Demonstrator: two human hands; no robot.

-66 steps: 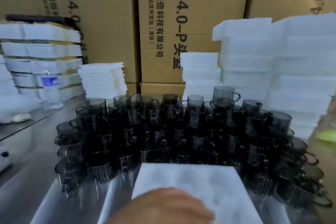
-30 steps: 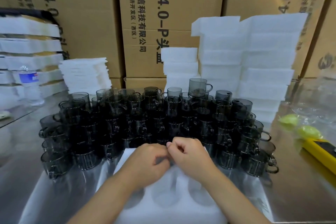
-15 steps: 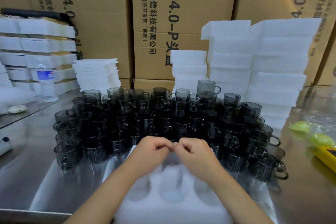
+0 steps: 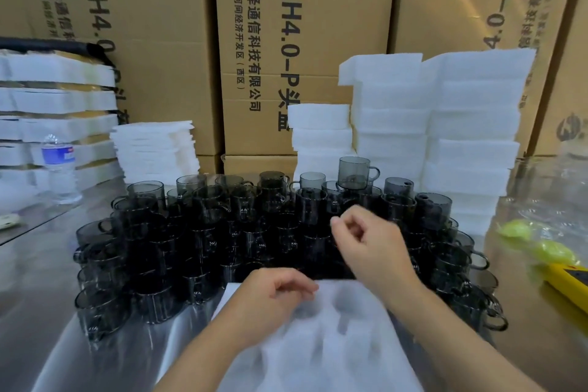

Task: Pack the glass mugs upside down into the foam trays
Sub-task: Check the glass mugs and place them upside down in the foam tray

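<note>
A white foam tray with round pockets lies on the steel table right in front of me; its pockets hold nothing. Behind it stands a dense cluster of smoky grey glass mugs, rims up and stacked in layers, with one mug perched on top at the back. My left hand rests on the tray's far left part with its fingers curled and nothing visible in them. My right hand hovers above the front mugs, fingers curled with thumb and forefinger close together, holding nothing I can see.
Tall stacks of white foam trays rise at the back right, thin foam sheets at the back left. A water bottle stands far left. A yellow tool and green items lie right. Cardboard boxes wall the rear.
Both hands were pinched together over the tray's far edge. Now they have parted: the right hand rose up and right over the mugs, and the left stayed on the tray.
</note>
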